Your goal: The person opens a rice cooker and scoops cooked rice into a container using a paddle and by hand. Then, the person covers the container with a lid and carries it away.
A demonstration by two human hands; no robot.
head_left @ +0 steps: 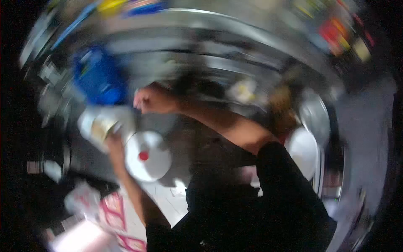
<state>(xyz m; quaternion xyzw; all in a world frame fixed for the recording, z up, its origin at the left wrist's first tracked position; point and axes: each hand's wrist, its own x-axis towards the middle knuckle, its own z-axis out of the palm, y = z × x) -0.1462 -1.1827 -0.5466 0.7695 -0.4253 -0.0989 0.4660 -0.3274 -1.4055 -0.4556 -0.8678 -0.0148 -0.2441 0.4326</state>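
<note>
Motion blur smears the whole head view. My left hand (114,139) is at the edge of a tan thing with a pale rim (102,127), perhaps a small container, in front of a whitish bag or bowl (86,122). Its fingers are too blurred to show a grip. Further right and higher, my right hand (154,99) reaches across to the left with fingers curled closed. Whatever it may hold is hidden. Just left of it is a blue bag-like object (98,75). A round white lid or container with a red spot (147,166) lies beside my left wrist.
Dark cookware (210,88) and a dish with yellowish-white contents (243,90) are beyond my right forearm. Two round pale vessels (303,153) (314,115) stand at the right. A metal edge (201,12) curves along the back. Red-and-white packaging (113,212) lies at lower left.
</note>
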